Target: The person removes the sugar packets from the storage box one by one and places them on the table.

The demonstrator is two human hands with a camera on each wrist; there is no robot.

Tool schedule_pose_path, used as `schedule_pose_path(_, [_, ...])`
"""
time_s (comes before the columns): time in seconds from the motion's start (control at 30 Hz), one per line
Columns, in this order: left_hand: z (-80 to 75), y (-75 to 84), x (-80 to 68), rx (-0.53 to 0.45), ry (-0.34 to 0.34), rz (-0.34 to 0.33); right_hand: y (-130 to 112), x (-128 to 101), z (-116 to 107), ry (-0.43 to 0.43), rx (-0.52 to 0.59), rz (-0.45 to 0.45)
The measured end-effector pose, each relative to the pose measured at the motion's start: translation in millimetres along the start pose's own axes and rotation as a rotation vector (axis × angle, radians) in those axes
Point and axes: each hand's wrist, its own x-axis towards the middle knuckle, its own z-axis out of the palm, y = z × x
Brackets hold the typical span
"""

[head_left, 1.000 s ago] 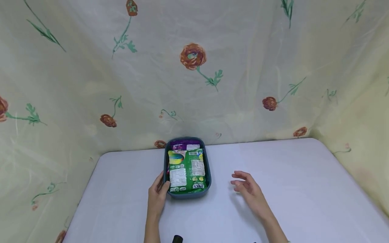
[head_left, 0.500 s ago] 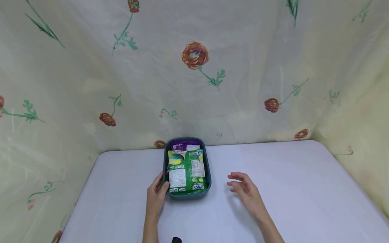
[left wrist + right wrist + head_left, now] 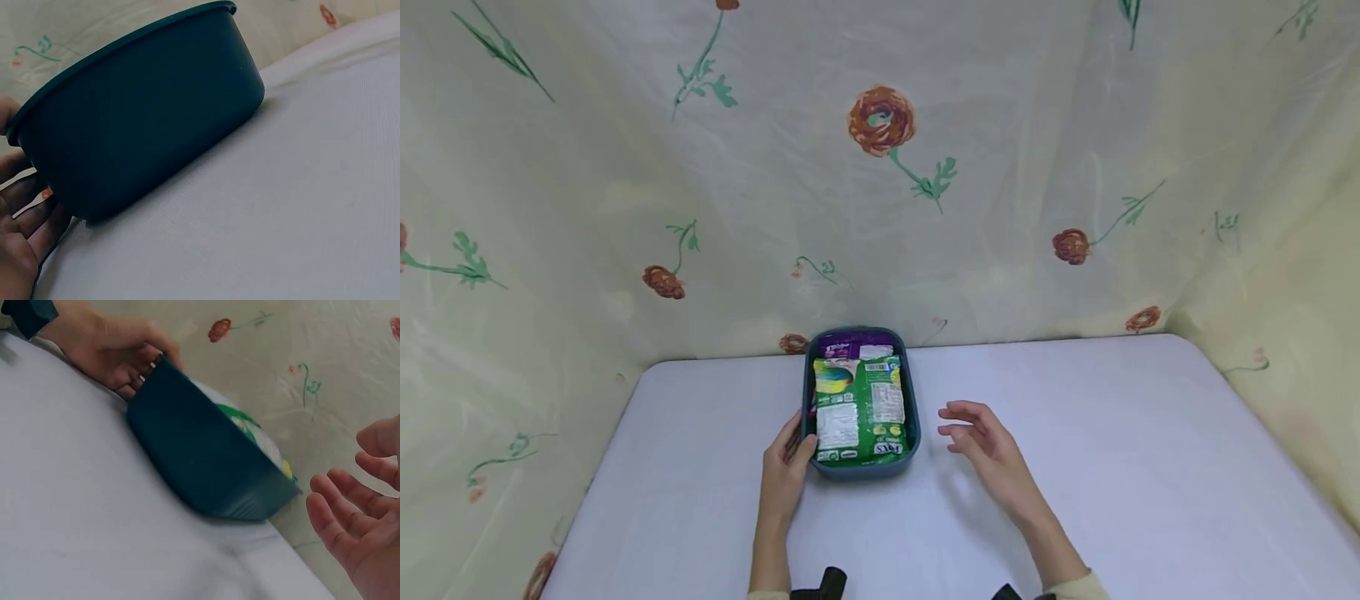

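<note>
A dark teal rectangular container [image 3: 912, 417] stands on the white table [image 3: 1112, 467] near the back edge. It holds a green snack packet [image 3: 861, 404] over a purple one [image 3: 850, 346]. My left hand [image 3: 796, 446] holds the container's near-left corner, thumb at the rim and fingers against the outer wall. The left wrist view shows those fingers [image 3: 25, 203] beside the wall of the container [image 3: 144, 119]. My right hand [image 3: 958, 421] hovers just right of the container with its fingers spread and relaxed, holding nothing. In the right wrist view the right hand [image 3: 359, 519] is apart from the container [image 3: 200, 462].
A pale floral curtain [image 3: 880, 208] hangs close behind the table and wraps round both sides. The table's rounded corners show at the left and right. Black wrist-camera straps [image 3: 827, 583] show at the bottom edge.
My right hand has drifted left, closer to the container. The left hand stays at the container's corner. The view has tipped slightly downward.
</note>
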Motion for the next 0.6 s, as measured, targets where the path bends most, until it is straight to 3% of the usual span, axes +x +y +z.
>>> schedule_pose_path(0.43, [2.0, 0.1, 3.2, -0.015, -0.007, 0.018, -16.7, 23.9, 14.1, -0.117, -0.076, -0.053])
schedule_pose_path(0.6, [-0.1, -1.4, 2.1, 0.001, 0.005, 0.007, -21.6, 28.2, 21.6, -0.154, -0.138, 0.007])
